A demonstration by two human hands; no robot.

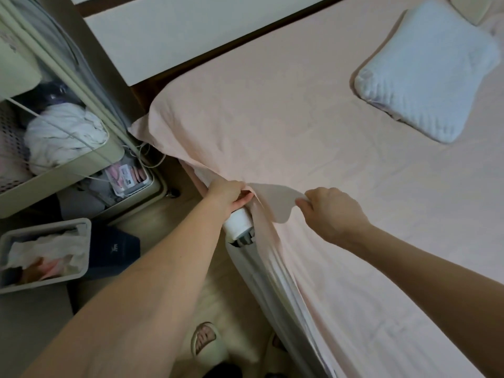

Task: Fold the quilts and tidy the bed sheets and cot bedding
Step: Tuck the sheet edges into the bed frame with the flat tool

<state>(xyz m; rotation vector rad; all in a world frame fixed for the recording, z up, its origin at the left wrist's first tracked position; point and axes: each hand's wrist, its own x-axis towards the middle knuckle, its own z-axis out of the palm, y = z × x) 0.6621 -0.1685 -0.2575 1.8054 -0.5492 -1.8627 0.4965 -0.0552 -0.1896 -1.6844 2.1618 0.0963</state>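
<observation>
Gripping the pink bed sheet (313,126) at the bed's near-left edge, both hands work one loose flap. Sheet covers the mattress; its long axis runs from lower right to upper left, and the edge hangs over a white bed rail (270,290) along the same line. Counts: one sheet, one white pillow (425,75) lying flat at upper right, two hands, one slipper (204,341) clearly visible on the floor. Left hand (229,196) has its fingers curled around the sheet edge at the rail's top end cap. Right hand (331,211) pinches the flap's corner between thumb and curled fingers, just beside the left. Cot (81,110) with bundled white bedding (65,132) stands at left, gray bin (46,255) below it.
</observation>
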